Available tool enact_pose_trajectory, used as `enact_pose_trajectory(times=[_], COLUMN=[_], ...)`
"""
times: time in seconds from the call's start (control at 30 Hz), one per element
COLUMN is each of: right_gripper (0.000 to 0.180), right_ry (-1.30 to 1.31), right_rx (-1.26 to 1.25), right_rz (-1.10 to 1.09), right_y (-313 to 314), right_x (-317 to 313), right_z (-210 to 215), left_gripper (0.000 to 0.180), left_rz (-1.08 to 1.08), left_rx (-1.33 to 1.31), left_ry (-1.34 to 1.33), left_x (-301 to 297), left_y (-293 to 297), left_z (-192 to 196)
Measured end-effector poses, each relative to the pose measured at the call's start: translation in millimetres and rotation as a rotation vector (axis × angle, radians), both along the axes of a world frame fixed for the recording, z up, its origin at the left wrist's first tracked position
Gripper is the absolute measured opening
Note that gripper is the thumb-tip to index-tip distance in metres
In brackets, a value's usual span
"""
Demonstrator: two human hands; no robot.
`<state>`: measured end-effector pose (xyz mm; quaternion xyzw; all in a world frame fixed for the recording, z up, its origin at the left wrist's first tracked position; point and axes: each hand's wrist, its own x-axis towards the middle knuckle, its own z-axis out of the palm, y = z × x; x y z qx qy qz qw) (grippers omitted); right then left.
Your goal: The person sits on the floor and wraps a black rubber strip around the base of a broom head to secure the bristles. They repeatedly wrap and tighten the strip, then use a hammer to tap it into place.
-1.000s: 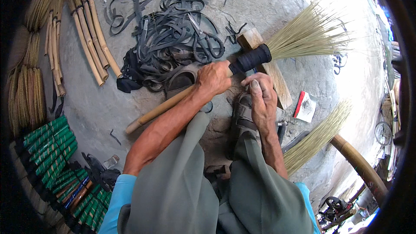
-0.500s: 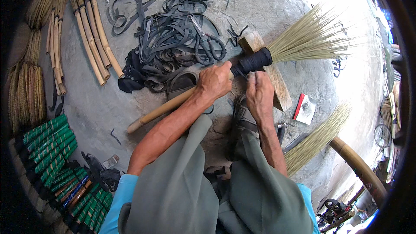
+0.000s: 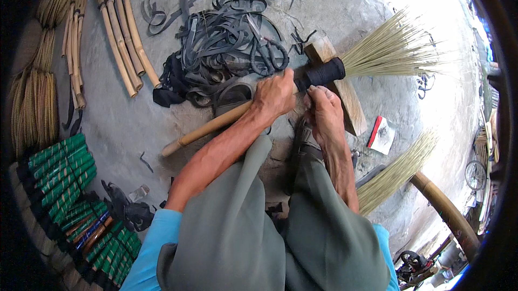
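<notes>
A broom (image 3: 315, 78) lies aslant in front of me, its pale bristles (image 3: 391, 48) fanned toward the upper right and a black rubber binding round its neck. My left hand (image 3: 274, 96) is closed around the bamboo handle (image 3: 213, 126) just below that binding. At the binding's lower edge, my right hand (image 3: 325, 106) pinches the end of a black strip, mostly hidden by the fingers. The broom's neck rests across a wooden block (image 3: 345, 97).
Black rubber strips (image 3: 216, 43) lie heaped beyond my left hand, with scissors (image 3: 264, 48) on them. Bamboo-handled brooms (image 3: 121, 37) and green-wrapped handles (image 3: 62, 175) are at the left. A red-and-white packet (image 3: 381, 134) and loose bristles (image 3: 399, 172) lie at the right.
My right hand has turned slightly, its thumb and fingers still pinched beside the binding. My left hand keeps its hold on the handle. The whole view has shifted a little.
</notes>
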<state>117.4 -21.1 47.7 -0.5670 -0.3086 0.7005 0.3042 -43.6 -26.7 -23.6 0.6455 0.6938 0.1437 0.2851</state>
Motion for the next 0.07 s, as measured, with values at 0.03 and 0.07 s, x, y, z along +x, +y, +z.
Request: enact_pose_trajectory(times=[0.03,0.07], right_gripper=[0.024,0.021], right_ry=[0.043,-0.012], right_rx=[0.030,-0.035], right_rz=[0.008,0.028], right_y=[-1.7,-2.9], right_x=[-1.9,0.7], right_z=[4.8,10.8], left_gripper=[0.037,0.039], left_rz=[0.015,0.020], left_rx=[-0.005,-0.019], left_ry=[-0.005,-0.003], left_x=[-1.3,-0.6], left_y=[0.8,-0.2], left_z=[1.0,2.1])
